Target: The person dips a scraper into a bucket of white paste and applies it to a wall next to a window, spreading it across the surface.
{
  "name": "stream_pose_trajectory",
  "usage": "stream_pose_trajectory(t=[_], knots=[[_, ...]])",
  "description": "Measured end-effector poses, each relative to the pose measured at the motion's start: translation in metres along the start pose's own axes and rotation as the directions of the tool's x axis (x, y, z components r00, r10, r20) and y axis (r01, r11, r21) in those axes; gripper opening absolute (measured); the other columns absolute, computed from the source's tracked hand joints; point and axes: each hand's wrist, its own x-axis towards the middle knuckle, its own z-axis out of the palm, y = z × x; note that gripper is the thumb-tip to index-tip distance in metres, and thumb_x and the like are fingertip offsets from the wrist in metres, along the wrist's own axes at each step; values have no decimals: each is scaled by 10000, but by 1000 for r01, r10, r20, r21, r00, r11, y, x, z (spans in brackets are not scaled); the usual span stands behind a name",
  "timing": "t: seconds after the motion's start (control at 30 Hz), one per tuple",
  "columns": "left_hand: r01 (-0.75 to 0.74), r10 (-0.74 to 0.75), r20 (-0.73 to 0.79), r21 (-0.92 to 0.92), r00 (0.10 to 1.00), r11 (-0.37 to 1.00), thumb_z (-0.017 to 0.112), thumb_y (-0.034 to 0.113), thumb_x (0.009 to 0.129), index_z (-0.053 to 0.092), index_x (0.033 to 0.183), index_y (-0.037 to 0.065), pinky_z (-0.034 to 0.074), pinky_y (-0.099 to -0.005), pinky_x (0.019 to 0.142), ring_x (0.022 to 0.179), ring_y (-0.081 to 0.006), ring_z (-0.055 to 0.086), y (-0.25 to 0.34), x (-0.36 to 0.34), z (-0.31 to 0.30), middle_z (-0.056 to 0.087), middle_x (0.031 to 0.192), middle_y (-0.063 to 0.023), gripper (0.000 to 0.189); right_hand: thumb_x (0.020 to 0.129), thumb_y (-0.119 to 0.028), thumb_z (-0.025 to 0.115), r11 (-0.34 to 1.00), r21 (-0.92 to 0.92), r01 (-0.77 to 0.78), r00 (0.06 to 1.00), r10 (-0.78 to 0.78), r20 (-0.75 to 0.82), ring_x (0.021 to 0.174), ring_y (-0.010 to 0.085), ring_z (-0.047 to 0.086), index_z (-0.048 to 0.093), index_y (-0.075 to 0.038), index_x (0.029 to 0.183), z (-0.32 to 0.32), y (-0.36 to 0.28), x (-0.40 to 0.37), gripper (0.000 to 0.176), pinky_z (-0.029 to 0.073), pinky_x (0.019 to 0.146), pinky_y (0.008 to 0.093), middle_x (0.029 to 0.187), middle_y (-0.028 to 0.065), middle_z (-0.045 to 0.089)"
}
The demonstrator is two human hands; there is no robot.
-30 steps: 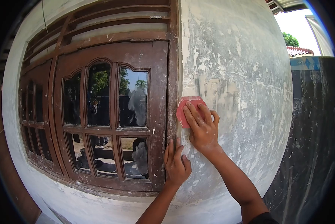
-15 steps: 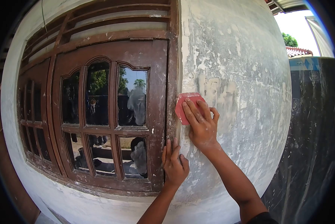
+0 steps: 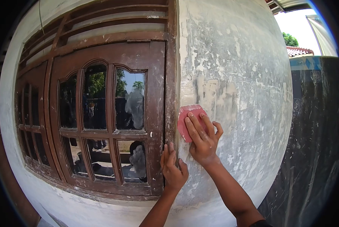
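My right hand (image 3: 205,142) presses a flat red putty spreader (image 3: 184,125) against the wall, its fingers lying over the face and its thumb side hidden. Whitish residue coats the spreader's upper edge. Its left side sits along the border between the plastered wall (image 3: 249,102) and the brown wooden window frame (image 3: 171,83). Lower down, my left hand (image 3: 174,170) rests against the frame with fingers stretched upward, holding nothing. Beige filler patches (image 3: 211,92) mark the grey, scuffed wall above and right of the spreader.
A brown wooden window shutter (image 3: 155,98) with several glass panes fills the left side. Slats run above it. Right of the wall's corner stands a dark sheet (image 3: 313,132) with a blue band on top. A tiled roof (image 3: 298,51) shows behind.
My right hand and the spreader have slid a short way down the wall's edge. My left hand stays at the frame. The view has shifted slightly.
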Motion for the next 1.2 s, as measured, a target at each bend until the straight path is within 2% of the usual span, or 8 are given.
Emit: stream_pose_trajectory(t=[0.17, 0.27, 0.33, 0.67, 0.73, 0.83, 1.0, 1.2], knots=[[9, -9, -7, -73, 1000, 997, 456, 51, 1005, 358, 1371, -211, 373, -484, 1226, 1518, -501, 299, 1, -1, -1, 387, 1545, -397, 461, 826, 9, 625, 998, 38, -50, 998, 48, 44, 1379, 255, 551, 699, -156, 1351, 19, -8, -10, 556, 261, 1125, 510, 1421, 1, 672], [23, -22, 50, -19, 999, 1000, 443, 43, 1012, 357, 1373, -205, 375, -486, 1225, 1517, -503, 302, 3, 2, -6, 388, 1544, -398, 446, 835, 6, 621, 997, 61, -55, 997, 51, 65, 1380, 242, 557, 714, -162, 1331, 12, -16, -36, 531, 251, 1127, 511, 1426, -4, 670], [23, -24, 11, 65, 1000, 998, 452, 51, 1035, 359, 1365, -5, 366, -597, 1146, 1377, -533, 502, 11, 9, -9, 535, 1455, -353, 347, 847, -10, 628, 995, 74, -73, 991, 64, 117, 1379, 239, 561, 722, -171, 1323, 2, -20, -50, 512, 238, 1131, 507, 1416, -13, 678], [-7, 6, -133, -10, 991, 1000, 407, 5, 1028, 340, 1368, -4, 340, -620, 1157, 1389, -547, 478, -2, -3, 4, 494, 1489, -366, 347, 831, 8, 643, 996, 73, -47, 999, 46, 13, 1364, 252, 565, 716, -163, 1333, -2, -10, -5, 535, 226, 1132, 513, 1394, -7, 691], [-23, 19, -51, -80, 998, 997, 357, -20, 1007, 262, 1416, -130, 299, -561, 1249, 1507, -545, 283, -6, -6, 4, 327, 1556, -401, 434, 822, 28, 628, 993, 92, -70, 997, 66, 47, 1368, 256, 562, 713, -157, 1334, 7, -10, -14, 551, 222, 1132, 522, 1394, 2, 690], [27, -26, -35, 51, 999, 998, 401, 32, 1046, 325, 1380, 0, 324, -622, 1169, 1405, -550, 459, 3, -2, -5, 485, 1498, -364, 344, 811, -1, 632, 987, 105, -119, 988, 108, 110, 1399, 251, 542, 737, -169, 1308, 3, -18, -48, 535, 200, 1151, 546, 1409, -9, 684], [85, -89, 50, 77, 995, 993, 387, 93, 1077, 340, 1369, -2, 307, -624, 1179, 1417, -544, 448, 11, -14, -12, 483, 1501, -363, 311, 838, -69, 664, 979, 141, -146, 974, 117, 192, 1394, 243, 547, 754, -181, 1285, -16, -33, -91, 470, 168, 1175, 563, 1381, -26, 702], [53, -53, 2, 43, 999, 998, 396, 111, 1080, 347, 1361, -19, 296, -629, 1182, 1419, -542, 446, 2, -23, -6, 463, 1517, -367, 313, 793, 2, 621, 975, 179, -130, 991, 122, 53, 1394, 287, 543, 760, -153, 1268, -27, -38, -57, 518, 158, 1194, 548, 1363, 16, 709]])
